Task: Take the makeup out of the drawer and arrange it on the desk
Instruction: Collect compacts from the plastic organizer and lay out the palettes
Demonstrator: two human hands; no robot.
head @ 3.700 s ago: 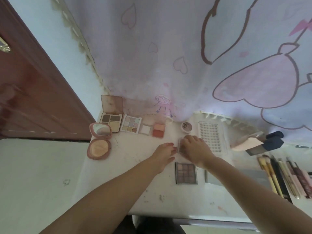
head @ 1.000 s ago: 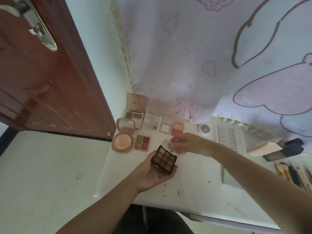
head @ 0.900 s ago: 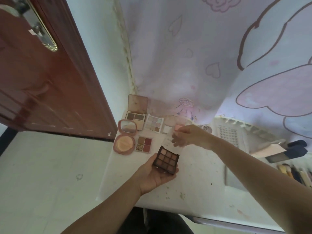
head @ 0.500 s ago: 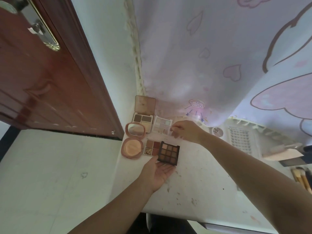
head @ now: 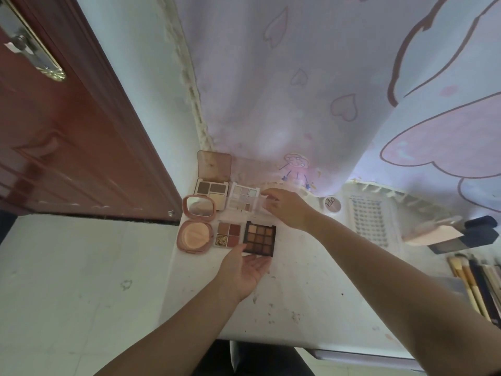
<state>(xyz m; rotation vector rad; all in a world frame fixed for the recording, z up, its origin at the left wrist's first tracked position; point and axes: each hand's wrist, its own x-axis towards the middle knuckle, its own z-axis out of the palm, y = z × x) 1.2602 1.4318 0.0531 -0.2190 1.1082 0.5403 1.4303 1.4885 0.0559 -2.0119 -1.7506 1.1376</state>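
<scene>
A dark nine-pan eyeshadow palette [head: 259, 238] lies flat on the white desk [head: 303, 299], right beside a small four-pan palette [head: 228, 234]. My left hand [head: 244, 270] lies palm up at its near edge, fingers straight and touching it. My right hand [head: 288, 208] reaches to the back row and pinches a clear plastic lid [head: 262, 205] at the right edge of a pale palette [head: 242, 200]. A pink round compact [head: 194, 234] with its mirror up and a brown contour palette [head: 211, 189] stand at the desk's left corner.
A small round jar [head: 333, 204] and a lash tray [head: 366, 219] sit to the right, then a pink and navy box [head: 455, 236] and several brushes [head: 474, 286]. A printed curtain [head: 311, 90] hangs behind the desk. A red door [head: 67, 137] is on the left.
My left hand has carried the dark palette forward and set it down next to the four-pan palette. My right hand has moved left with the clear lid to the pale palette.
</scene>
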